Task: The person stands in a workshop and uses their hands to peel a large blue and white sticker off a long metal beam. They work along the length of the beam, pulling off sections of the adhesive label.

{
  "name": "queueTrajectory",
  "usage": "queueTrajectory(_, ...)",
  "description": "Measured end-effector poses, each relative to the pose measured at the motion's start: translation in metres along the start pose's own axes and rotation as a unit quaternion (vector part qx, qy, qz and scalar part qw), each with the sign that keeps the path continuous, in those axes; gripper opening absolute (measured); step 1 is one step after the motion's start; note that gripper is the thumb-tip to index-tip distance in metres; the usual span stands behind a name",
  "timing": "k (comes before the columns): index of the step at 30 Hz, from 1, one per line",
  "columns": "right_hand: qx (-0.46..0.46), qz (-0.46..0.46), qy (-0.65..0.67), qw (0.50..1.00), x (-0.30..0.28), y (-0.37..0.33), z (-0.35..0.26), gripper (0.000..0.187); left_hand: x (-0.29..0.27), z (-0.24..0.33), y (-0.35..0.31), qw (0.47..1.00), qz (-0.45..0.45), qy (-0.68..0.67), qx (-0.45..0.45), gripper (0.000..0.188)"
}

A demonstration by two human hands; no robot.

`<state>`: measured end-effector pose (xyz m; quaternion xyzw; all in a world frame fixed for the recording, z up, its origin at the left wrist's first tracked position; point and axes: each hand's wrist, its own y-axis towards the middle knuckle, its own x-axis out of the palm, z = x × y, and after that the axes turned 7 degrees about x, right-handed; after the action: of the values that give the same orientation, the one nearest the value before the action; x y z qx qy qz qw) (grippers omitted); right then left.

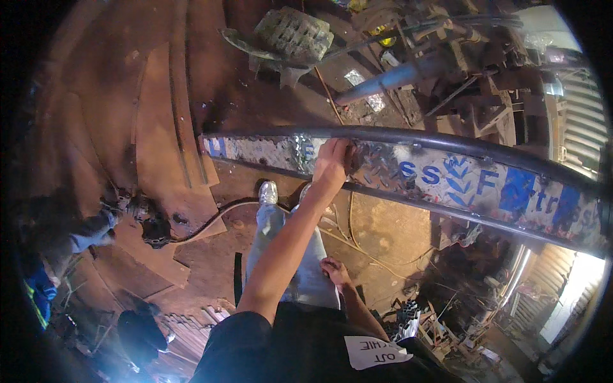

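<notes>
A long, narrow metal panel (393, 159) with a raised tread pattern and worn blue lettering stretches across in front of me. A dark rounded tube (440, 138) runs along its far edge and a thinner rail (469, 219) along the near one. My left hand (332, 161) is on the panel left of its middle, fingers curled around something dark and small that I cannot make out. Lower down, beside my right thigh, my right hand (336, 271) is curled closed, apart from the panel, and no object shows in it.
Flat brown sheets (163, 115) lie on the left floor. A cable (223, 209) crosses near my feet. Ahead are a slatted, dirty metal part (294, 38) and a blue pipe (396, 76). Scrap and metal tubes (408, 319) are piled at right. Another person's sleeve (96, 233) shows at left.
</notes>
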<state>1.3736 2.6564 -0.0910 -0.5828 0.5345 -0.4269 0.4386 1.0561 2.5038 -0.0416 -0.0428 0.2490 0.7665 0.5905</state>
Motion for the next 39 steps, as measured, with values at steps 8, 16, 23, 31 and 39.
queueTrajectory(8,0.005,0.004,-0.068,0.998,0.005,-0.004,-0.006,0.016,0.022,-0.005,0.002,0.999,0.032,0.036,-0.019,0.022)
queueTrajectory(16,-0.129,-0.041,-0.042,0.99,0.001,-0.032,-0.089,0.014,0.008,0.002,-0.006,0.975,0.115,-0.136,-0.133,0.017)
queueTrajectory(23,-0.248,0.049,-0.168,0.953,0.0,-0.096,-0.259,0.014,-0.002,0.024,-0.014,0.973,0.076,-0.114,-0.187,0.029)
queueTrajectory(31,-0.169,0.003,-0.174,0.97,0.033,-0.086,-0.228,0.014,0.005,0.014,-0.01,0.973,0.084,-0.128,-0.174,0.006)
queueTrajectory(39,-0.146,0.004,-0.163,0.976,0.015,-0.088,-0.223,0.013,0.006,0.019,-0.007,0.941,0.129,-0.16,-0.268,0.007)
